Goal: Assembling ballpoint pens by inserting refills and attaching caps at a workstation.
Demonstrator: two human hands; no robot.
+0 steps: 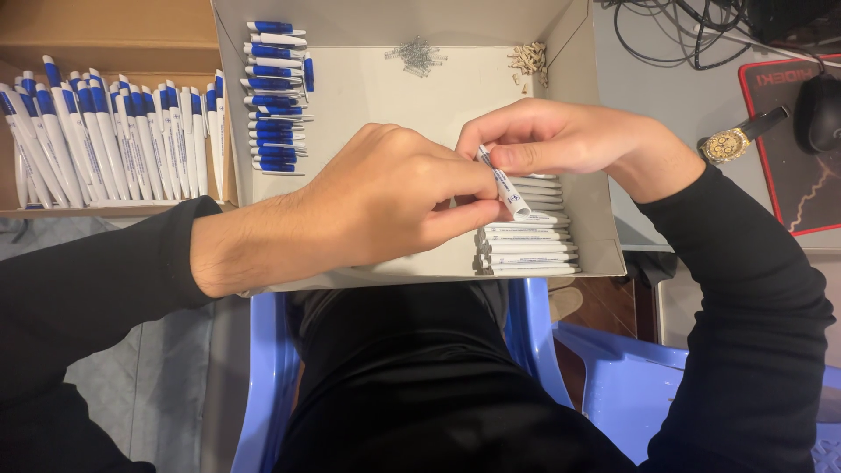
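Note:
Both hands meet over a shallow white cardboard box on my lap. My right hand pinches a white pen barrel near its upper end. My left hand grips the barrel's lower end with thumb and fingers, which hide the tip. Under the hands, a stack of white pen barrels lies in the box's near right corner. A row of blue-and-white pen parts lies along the box's left wall. Small metal springs and a heap of tan small parts sit at the far side.
A brown box to the left holds several assembled blue-and-white pens. A gold wristwatch, a black mouse on a red-edged mat, and black cables lie on the right. I sit on a blue plastic chair.

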